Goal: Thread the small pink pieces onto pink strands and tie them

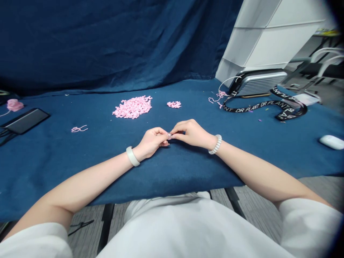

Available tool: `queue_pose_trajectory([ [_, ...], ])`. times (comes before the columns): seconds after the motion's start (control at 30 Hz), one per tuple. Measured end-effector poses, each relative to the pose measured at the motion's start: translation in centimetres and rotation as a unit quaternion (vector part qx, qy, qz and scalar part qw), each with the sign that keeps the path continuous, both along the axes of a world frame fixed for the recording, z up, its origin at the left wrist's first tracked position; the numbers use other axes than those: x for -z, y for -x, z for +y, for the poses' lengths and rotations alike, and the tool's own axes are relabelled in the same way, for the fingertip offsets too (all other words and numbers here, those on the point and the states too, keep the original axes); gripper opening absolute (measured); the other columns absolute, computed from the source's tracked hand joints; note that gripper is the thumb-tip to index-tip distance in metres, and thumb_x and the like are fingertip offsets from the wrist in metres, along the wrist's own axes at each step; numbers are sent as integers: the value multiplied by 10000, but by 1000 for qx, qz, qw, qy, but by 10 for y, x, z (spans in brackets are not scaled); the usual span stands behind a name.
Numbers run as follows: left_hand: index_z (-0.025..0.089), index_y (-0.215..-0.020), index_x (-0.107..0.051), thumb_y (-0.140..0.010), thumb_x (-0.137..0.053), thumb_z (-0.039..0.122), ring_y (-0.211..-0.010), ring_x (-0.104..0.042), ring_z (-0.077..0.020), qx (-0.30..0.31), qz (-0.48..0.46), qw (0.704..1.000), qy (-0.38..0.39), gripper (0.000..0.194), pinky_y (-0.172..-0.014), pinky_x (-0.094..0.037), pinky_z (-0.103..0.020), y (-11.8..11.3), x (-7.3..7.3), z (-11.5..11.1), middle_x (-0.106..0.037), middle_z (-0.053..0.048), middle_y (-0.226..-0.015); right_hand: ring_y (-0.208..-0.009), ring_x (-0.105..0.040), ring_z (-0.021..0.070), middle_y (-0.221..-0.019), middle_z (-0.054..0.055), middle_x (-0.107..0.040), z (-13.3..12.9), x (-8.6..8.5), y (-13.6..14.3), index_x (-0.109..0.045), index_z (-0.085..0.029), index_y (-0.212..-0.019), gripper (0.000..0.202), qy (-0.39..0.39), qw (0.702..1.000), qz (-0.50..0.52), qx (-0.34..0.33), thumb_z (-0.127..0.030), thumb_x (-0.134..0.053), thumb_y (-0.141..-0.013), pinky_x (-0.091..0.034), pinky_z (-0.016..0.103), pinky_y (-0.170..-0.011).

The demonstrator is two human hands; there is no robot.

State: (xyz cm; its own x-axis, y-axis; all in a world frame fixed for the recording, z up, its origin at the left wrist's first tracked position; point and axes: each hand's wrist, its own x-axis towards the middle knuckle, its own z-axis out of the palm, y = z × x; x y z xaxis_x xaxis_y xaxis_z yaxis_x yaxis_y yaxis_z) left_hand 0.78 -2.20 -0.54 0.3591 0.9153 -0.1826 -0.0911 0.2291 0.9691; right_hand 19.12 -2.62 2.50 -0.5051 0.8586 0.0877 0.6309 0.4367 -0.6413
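Observation:
My left hand (pixel 153 142) and my right hand (pixel 191 132) meet fingertip to fingertip over the blue cloth near the middle. Between their pinched fingers is a small pink piece (pixel 169 136), mostly covered, so its exact shape cannot be made out. Both hands are closed on it. Just beyond them lies a small cluster of pink pieces (pixel 174 104), knotted or bow-like in look. A larger heap of similar pink pieces (pixel 133 107) spreads farther back on the left.
Left of the heap lie loose pink strings (pixel 79 129), a black device (pixel 26 121) with cables and a pink yarn ball (pixel 15 105). To the right are a black lettered lanyard (pixel 252 107), a ribbed silver case (pixel 262 82) and a white rounded object (pixel 332 142). Blue cloth (pixel 120 46) hangs behind.

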Motion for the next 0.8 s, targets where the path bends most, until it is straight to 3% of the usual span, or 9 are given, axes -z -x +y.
queue_pose_trajectory([
  [0.53,77,-762,-569,-720,-683,218,-532,-542,-64,28,61,998,-19,186,-602,-526,-221,-2,-1,-1,-584,-23,-622,-756,-361,-174,-996,-34,-558,1,0,-3,-648,-202,-983,457,9,997,-78,-23,-507,-373,-784,-225,-16,-794],
  [0.8,71,-804,-596,-772,-630,191,-571,-594,-80,36,100,994,8,128,-587,-526,-192,-5,-5,-1,-625,-55,-698,-695,-140,-141,-1015,-2,-501,-6,1,-1,-574,-134,-983,452,-11,985,-173,3,-427,-261,-841,-93,65,-743],
])
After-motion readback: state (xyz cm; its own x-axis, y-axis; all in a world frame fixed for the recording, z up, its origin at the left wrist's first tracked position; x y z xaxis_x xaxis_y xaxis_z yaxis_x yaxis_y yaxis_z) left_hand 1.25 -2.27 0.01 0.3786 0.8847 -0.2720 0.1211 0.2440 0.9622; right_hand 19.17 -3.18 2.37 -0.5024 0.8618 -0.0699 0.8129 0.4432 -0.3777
